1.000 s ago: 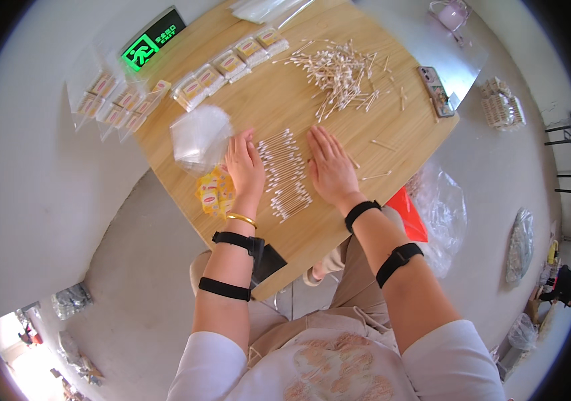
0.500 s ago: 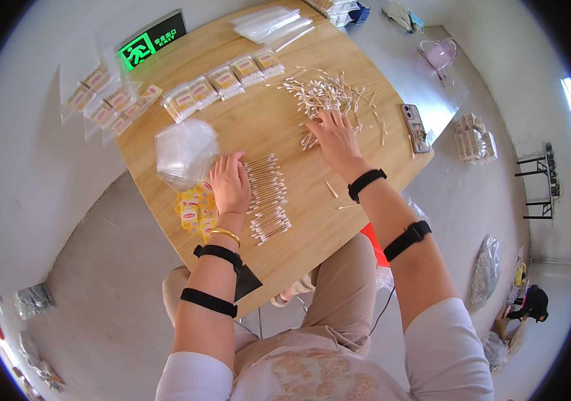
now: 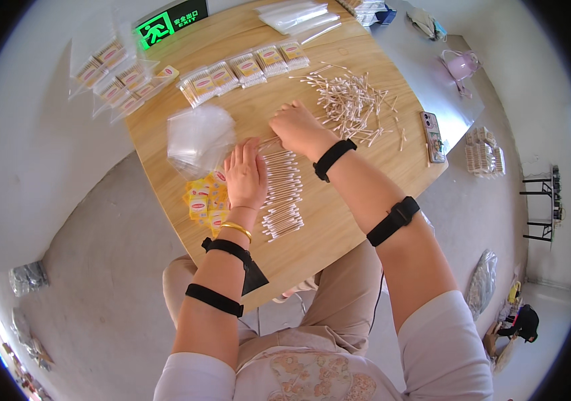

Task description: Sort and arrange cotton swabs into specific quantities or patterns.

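Observation:
A row of cotton swabs (image 3: pixel 282 190) lies side by side on the wooden table (image 3: pixel 329 200), running toward me. Along the left ends of this row rests my left hand (image 3: pixel 246 175), its fingers stretched out and holding nothing. At the far end of the row, my right hand (image 3: pixel 299 128) is closed in a pinch, with a thin swab stick showing beneath it. Its fingertips are partly hidden. To its right spreads a loose heap of swabs (image 3: pixel 352 100). Yellow printed cards (image 3: pixel 200 200) sit beside my left hand, and clear plastic bags (image 3: pixel 199 139) lie just beyond them.
Filled swab packs (image 3: pixel 245 67) line the far side, with more packs (image 3: pixel 115 80) at the far left corner. Clear plastic sleeves (image 3: pixel 295 17) lie at the back. A phone (image 3: pixel 434 137) is at the right edge. A lit green sign (image 3: pixel 170 25) stands behind the table.
My right hand has moved left from the swab heap to the far end of the row, its fingers now closed. My left hand stays beside the row. The whole view has shifted slightly.

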